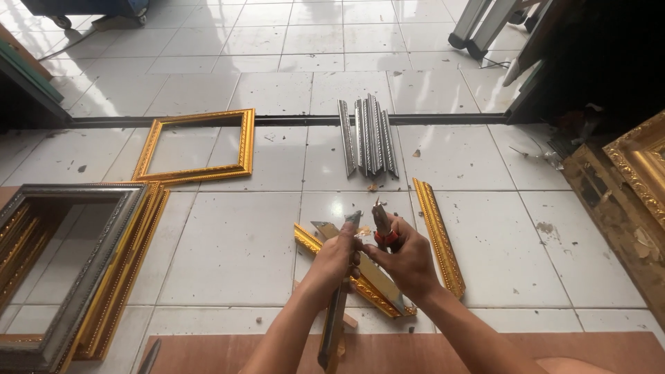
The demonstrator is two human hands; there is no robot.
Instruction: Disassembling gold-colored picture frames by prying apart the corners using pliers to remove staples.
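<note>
Brown board (pixel 415 353) along the bottom edge, forearms crossing above it; left hand (pixel 339 255), fingers closed around a long moulding strip (pixel 335 315) that runs from below the wrist up to a mitred tip; right hand (pixel 409 260), fingers closed on red-handled pliers (pixel 382 221), nose up and just beside the strip's tip; gold moulding piece (pixel 360 280) flat on the white tiled floor (pixel 235 249) beneath both hands; second gold length (pixel 439 235) just right of them; silver moulding lengths (pixel 368 135) bundled farther off; assembled gold frame (pixel 197 145) at left; stacked grey and gold frames (pixel 76 270) at near left; ornate gold frame (pixel 641 163) at the right edge.
</note>
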